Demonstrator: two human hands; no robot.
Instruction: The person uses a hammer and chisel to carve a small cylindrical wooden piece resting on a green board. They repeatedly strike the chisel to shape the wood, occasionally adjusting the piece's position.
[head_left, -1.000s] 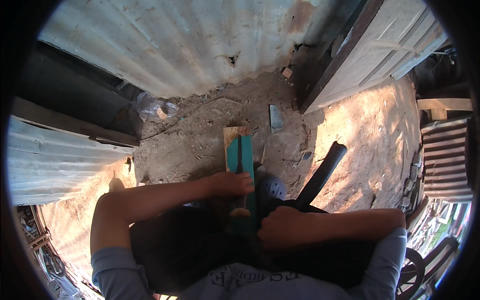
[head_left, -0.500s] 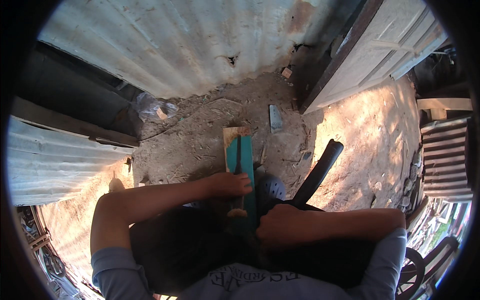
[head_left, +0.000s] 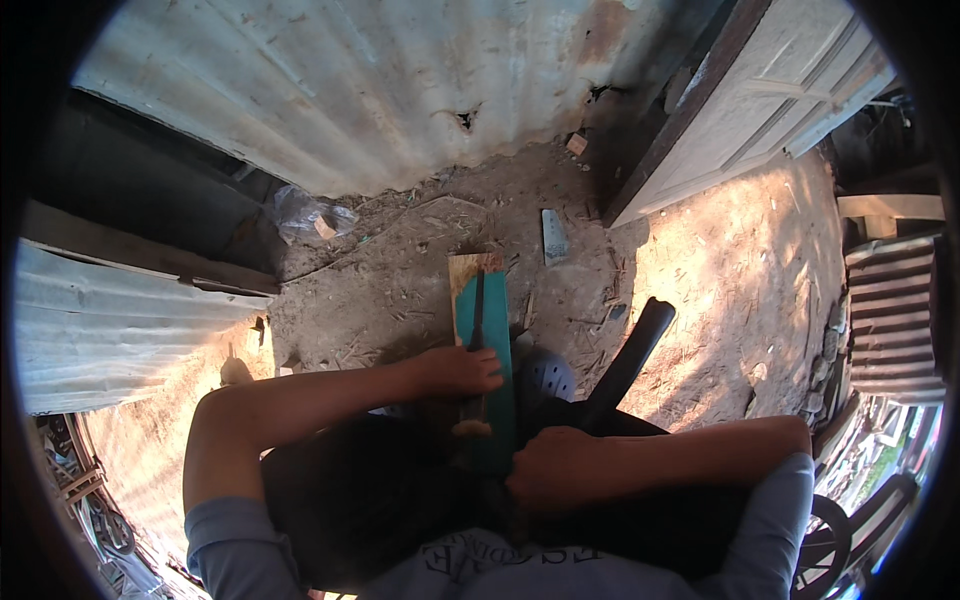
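Observation:
A long board [head_left: 492, 330], painted green with a strip of bare wood at its far and left edges, points away from me in the middle. My left hand [head_left: 468, 371] lies across it, fingers curled round a dark, narrow tool [head_left: 479, 300] lying lengthwise on the board. A tan piece [head_left: 472, 428] shows just below that hand. My right hand [head_left: 550, 465] is closed in a fist beside the board's near right edge; what it grips is hidden. A black, bar-like thing [head_left: 635, 350] sticks up past it to the right; whether they are joined I cannot tell.
Corrugated metal sheets [head_left: 360, 90] close off the far side. A panelled door [head_left: 740, 120] stands at the far right. A grey metal plate [head_left: 554, 237], a plastic bag [head_left: 305, 212] and wood scraps lie on the dirt ground. A perforated shoe [head_left: 547, 376] shows beside the board.
The black bar's far end has come nearer and slightly left. My right hand has shifted slightly nearer and left. My left hand stays in nearly the same place on the board.

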